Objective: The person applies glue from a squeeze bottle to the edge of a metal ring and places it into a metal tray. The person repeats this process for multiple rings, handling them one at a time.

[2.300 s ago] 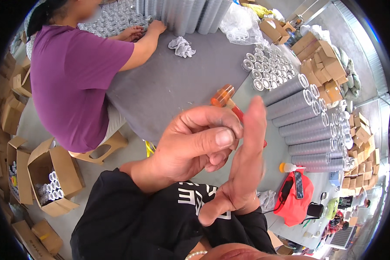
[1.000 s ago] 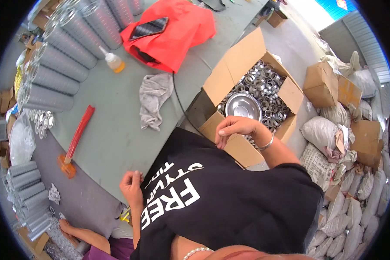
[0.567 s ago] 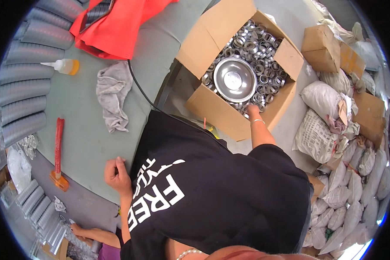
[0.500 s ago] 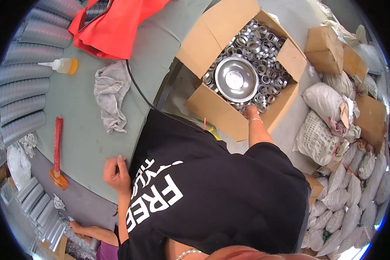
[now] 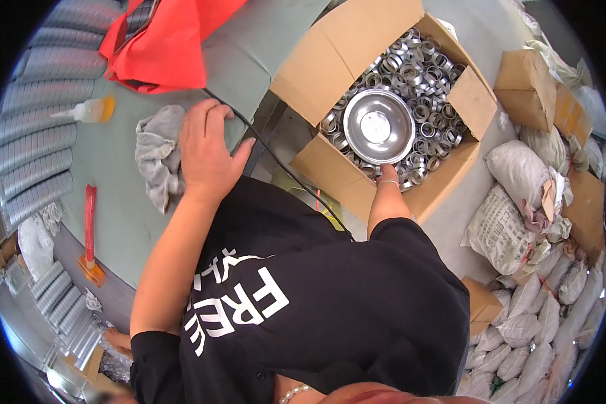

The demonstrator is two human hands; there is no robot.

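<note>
On the grey-green tabletop, my left hand point(image 5: 209, 148) lies with its fingers stretched out and thumb apart. It rests against the right edge of a crumpled grey rag point(image 5: 160, 158), partly covering it. A black cable point(image 5: 256, 135) passes by its fingertips. My right hand point(image 5: 386, 175) is down in an open cardboard box point(image 5: 411, 198), at the near rim of a shiny metal bowl point(image 5: 379, 126). Its fingers are mostly hidden, so whether they grip the bowl cannot be made out. The bowl sits on many loose metal rings point(image 5: 421, 81) that fill the box.
A red bag point(image 5: 161, 57) lies at the table's far side. Stacked grey ring columns point(image 5: 37, 138) line its left, with a small squeeze bottle point(image 5: 95, 110) and a red-handled tool point(image 5: 89, 229) nearby. Sacks point(image 5: 498, 229) and cartons point(image 5: 525, 87) stand at right. Another person's hand point(image 5: 118, 340) shows lower left.
My left hand has moved up and across the table to the rag, its curled fingers now spread. The rag is more bunched up. My right hand stays in the box beside the bowl.
</note>
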